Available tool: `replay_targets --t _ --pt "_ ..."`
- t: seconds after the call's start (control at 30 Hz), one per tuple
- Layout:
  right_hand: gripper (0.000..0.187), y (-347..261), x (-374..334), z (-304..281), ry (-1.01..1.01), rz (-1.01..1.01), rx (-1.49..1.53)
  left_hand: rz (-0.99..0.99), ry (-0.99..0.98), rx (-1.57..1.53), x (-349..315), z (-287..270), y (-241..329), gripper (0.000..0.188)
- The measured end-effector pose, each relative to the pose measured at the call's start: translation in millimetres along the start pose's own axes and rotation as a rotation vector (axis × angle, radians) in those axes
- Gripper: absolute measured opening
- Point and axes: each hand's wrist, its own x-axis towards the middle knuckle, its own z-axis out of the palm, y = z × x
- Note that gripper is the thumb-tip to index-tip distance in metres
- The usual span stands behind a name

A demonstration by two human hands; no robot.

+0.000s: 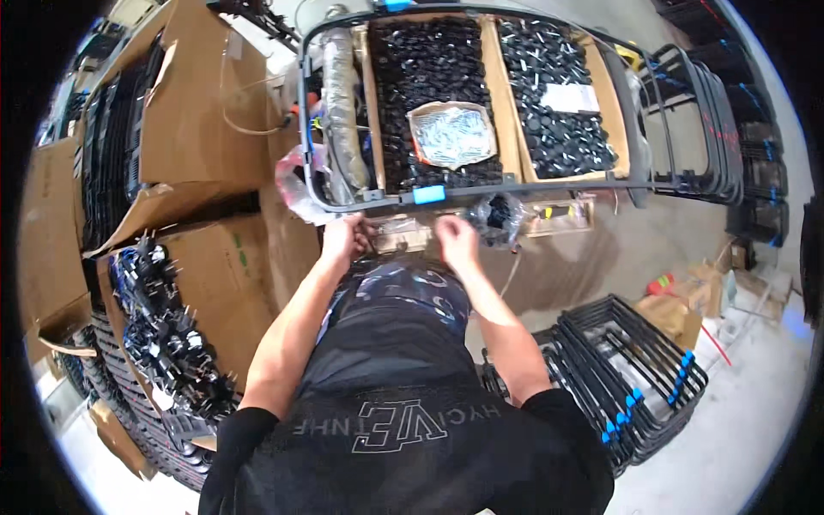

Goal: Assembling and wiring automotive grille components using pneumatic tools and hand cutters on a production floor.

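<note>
My left hand (345, 237) is at the near edge of the workbench, just below a black tubular frame (343, 207). Its fingers are curled together, and whatever they may hold is too small and dark to name. My right hand (457, 240) is level with it, a short way to the right, with fingers bent inward. Its fingertips are partly hidden, so any small part in them cannot be made out. Between the hands lies a shallow wooden tray (402, 227). A clear plastic bag of black parts (499, 215) sits right beside my right hand. A blue clip (429, 195) is on the frame's near bar.
Beyond the frame's near bar are boxes of black parts (429, 60) and black caps (562, 142), plus a small carton of silver screws (453, 136). Cardboard boxes (202, 112) and black casters (163, 309) crowd the left. Black frames are stacked (614, 369) at lower right.
</note>
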Motion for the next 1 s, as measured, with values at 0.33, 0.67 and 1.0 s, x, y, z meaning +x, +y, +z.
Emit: replay_targets --t 0.33,0.67,1.0 --pt "0.026 104.2 105.8 -85.6 0.122 0.154 -0.738 -0.078 0.075 -0.132 -1.2 5.6 -7.8 0.027" --pt "0.03 120.6 123.3 -82.8 0.234 0.295 -0.639 -0.113 0.126 -0.082 13.7 6.1 -15.9 0.026" --pt "0.026 131.7 118.0 -88.6 0.276 0.147 -0.686 -0.099 0.155 -0.041 0.9 7.5 -1.4 0.021"
